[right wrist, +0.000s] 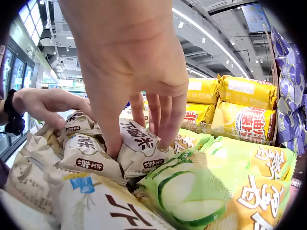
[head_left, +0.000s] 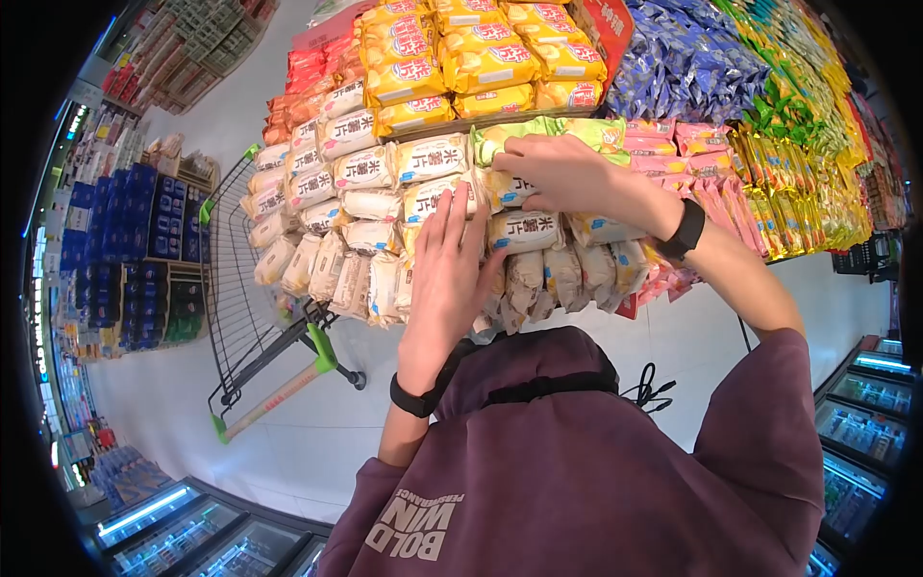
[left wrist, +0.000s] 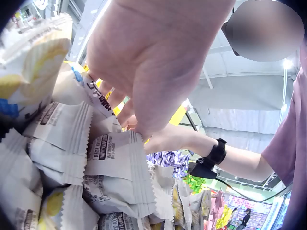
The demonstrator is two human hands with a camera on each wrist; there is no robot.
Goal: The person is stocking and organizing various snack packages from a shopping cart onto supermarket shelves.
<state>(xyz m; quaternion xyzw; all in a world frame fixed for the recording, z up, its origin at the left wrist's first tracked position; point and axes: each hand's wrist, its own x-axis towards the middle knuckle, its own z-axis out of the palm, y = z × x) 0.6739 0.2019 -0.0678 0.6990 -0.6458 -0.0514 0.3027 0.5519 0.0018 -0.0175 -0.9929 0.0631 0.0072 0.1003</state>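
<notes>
White snack packets point(head_left: 365, 168) with dark lettering lie in rows on the heaped display. My left hand point(head_left: 447, 269) rests over the front rows, its fingers straight and pointing away from me. Beneath its palm, more white packets point(left wrist: 117, 167) show in the left wrist view. My right hand point(head_left: 567, 178) reaches down farther back, to the right of the left one. In the right wrist view, its thumb and fingers pinch a white packet point(right wrist: 136, 146) from both sides. Close beside that hand lie green chip packets point(right wrist: 192, 191) printed with cucumber slices.
Yellow chip packets point(head_left: 404, 82) are stacked behind the white ones. Purple packets point(head_left: 683, 62) and pink packets point(head_left: 702, 139) lie to the right. A shopping cart point(head_left: 255, 288) with green corners stands at the left. Freezer cases point(head_left: 183, 529) line the lower edge.
</notes>
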